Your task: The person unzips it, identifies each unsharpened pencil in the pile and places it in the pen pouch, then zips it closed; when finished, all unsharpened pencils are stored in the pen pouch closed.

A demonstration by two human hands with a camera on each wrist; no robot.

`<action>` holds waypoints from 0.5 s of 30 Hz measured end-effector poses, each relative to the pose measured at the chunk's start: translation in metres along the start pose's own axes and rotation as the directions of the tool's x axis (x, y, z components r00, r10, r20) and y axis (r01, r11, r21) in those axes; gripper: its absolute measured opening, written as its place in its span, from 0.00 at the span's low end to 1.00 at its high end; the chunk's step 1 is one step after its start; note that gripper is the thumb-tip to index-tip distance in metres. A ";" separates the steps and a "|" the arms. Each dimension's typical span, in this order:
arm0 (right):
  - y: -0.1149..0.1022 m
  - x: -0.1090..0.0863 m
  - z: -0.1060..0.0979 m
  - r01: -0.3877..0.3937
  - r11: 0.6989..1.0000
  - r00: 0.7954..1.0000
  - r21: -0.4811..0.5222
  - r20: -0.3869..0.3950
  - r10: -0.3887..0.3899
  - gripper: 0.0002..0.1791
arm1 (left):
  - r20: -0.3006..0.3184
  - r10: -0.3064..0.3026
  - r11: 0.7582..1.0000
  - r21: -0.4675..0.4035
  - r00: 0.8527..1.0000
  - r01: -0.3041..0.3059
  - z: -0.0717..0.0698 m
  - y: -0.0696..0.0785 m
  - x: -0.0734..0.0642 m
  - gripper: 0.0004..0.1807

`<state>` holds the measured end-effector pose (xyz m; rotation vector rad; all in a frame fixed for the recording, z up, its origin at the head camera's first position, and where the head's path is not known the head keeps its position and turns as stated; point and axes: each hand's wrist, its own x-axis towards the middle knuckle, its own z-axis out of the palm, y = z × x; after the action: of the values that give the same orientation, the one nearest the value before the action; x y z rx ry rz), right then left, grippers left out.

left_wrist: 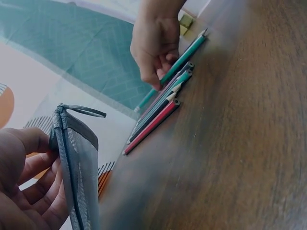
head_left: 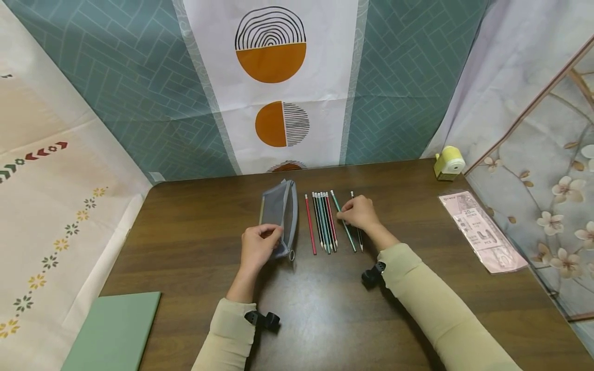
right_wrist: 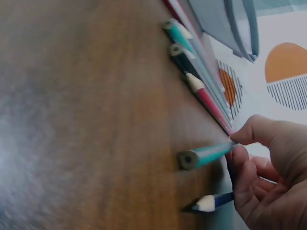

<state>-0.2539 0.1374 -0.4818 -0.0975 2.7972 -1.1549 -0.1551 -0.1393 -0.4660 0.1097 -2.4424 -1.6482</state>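
Note:
A grey mesh zip pouch [head_left: 274, 206] stands with its mouth parted. My left hand [head_left: 260, 245] pinches the near part of its zipped edge between thumb and fingers; the zip's pull ring [left_wrist: 86, 111] shows beside them. Thumb and fingertips of my right hand [head_left: 359, 212] pinch a green pencil [right_wrist: 206, 154], whose unsharpened end points toward me. Under that hand lies a dark pencil [head_left: 360, 239], sharpened end nearest me and its middle hidden. Between the hands is a close row of red, green and black pencils [head_left: 320, 221], with one red pencil [head_left: 310, 224] slightly apart to the left.
A yellow pencil sharpener [head_left: 449, 164] stands at the back right corner. Nearer along the right side lies a pink package [head_left: 482, 232]. A green board [head_left: 113, 330] occupies the front left of the brown wooden table [head_left: 195, 257]. Patterned cloths hang around the table.

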 end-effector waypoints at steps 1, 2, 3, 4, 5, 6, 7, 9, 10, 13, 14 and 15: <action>0.000 0.000 -0.001 -0.008 1.000 1.000 0.018 0.007 0.008 0.09 | 0.000 -0.001 1.000 -0.004 1.000 0.001 0.000 0.000 0.000 0.05; 0.000 0.000 -0.002 -0.015 0.999 1.000 0.033 0.013 0.014 0.10 | 0.001 -0.002 1.000 -0.008 1.000 0.002 0.000 0.000 0.000 0.05; 0.000 0.000 -0.003 -0.020 0.999 1.000 0.050 0.022 0.019 0.10 | 0.001 -0.003 1.000 -0.014 1.000 0.003 0.000 0.000 0.001 0.05; 0.001 0.000 -0.003 -0.027 0.997 0.999 0.069 0.030 0.025 0.11 | 0.001 -0.004 1.000 -0.018 1.000 0.004 0.000 0.000 0.001 0.05; 0.001 0.000 -0.004 -0.034 0.995 0.999 0.090 0.036 0.031 0.11 | 0.001 -0.005 1.000 -0.021 1.000 0.005 0.001 0.000 0.001 0.05; 0.001 0.000 -0.004 -0.037 0.994 0.999 0.105 0.042 0.033 0.12 | 0.001 -0.004 1.000 -0.023 1.000 0.004 0.001 0.000 0.001 0.05; 0.002 0.001 -0.004 -0.041 0.991 0.998 0.127 0.053 0.034 0.13 | 0.000 -0.003 1.000 -0.024 1.000 0.003 0.001 0.000 0.001 0.05; 0.003 0.001 -0.004 -0.057 0.981 0.996 0.183 0.077 0.043 0.14 | 0.000 0.001 1.000 -0.024 1.000 -0.001 0.001 0.000 0.002 0.05; 0.003 0.001 -0.005 -0.065 0.975 0.995 0.214 0.089 0.047 0.15 | -0.001 0.004 1.000 -0.022 1.000 -0.004 0.001 0.000 0.002 0.05; 0.003 0.001 -0.006 -0.093 0.951 0.990 0.295 0.126 0.058 0.17 | -0.006 0.009 1.000 -0.020 1.000 -0.010 0.001 0.001 0.002 0.05; 0.002 0.001 -0.007 -0.107 0.941 0.989 0.322 0.135 0.066 0.18 | -0.007 0.010 1.000 -0.020 1.000 -0.010 0.001 0.002 0.002 0.05; 0.001 0.001 -0.008 -0.118 0.929 0.987 0.350 0.144 0.071 0.18 | -0.007 0.011 1.000 -0.021 1.000 -0.011 0.001 0.002 0.002 0.05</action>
<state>-0.2560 0.1434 -0.4770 -0.0031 2.4066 -1.5486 -0.1577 -0.1378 -0.4639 0.0979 -2.4161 -1.6652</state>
